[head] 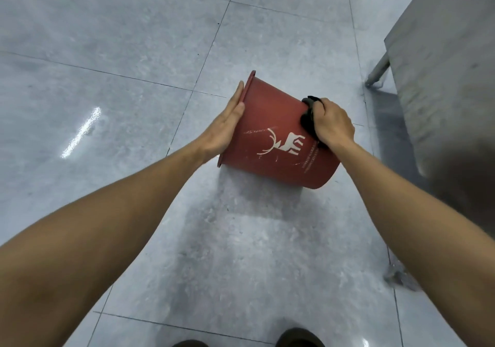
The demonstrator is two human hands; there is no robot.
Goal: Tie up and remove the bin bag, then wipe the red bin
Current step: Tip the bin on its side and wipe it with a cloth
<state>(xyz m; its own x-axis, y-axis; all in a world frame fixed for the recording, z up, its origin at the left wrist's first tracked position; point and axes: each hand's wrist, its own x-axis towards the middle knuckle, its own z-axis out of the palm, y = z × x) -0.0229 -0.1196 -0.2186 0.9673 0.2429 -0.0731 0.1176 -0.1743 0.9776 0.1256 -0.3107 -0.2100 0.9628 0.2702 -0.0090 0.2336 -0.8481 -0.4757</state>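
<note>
Item: red bin (276,143), plastic, white deer print and small white lettering on the side facing me. I see it tipped on its side, held above the floor (107,52), open mouth to the left, base to the right; its shadow lies on the tiles beneath.

Left hand (223,127): flat, fingers straight and together, palm pressed against the rim at the mouth.

Right hand (333,123): fingers curled around a black cloth (309,116), which presses on the upper wall near the base.

Floor: grey glossy tiles, dark grout lines, a bright glare streak at left.

Desk (442,52): grey, far right, one metal leg (377,73) visible.

Shoes (300,338): two dark toes at the near edge.
</note>
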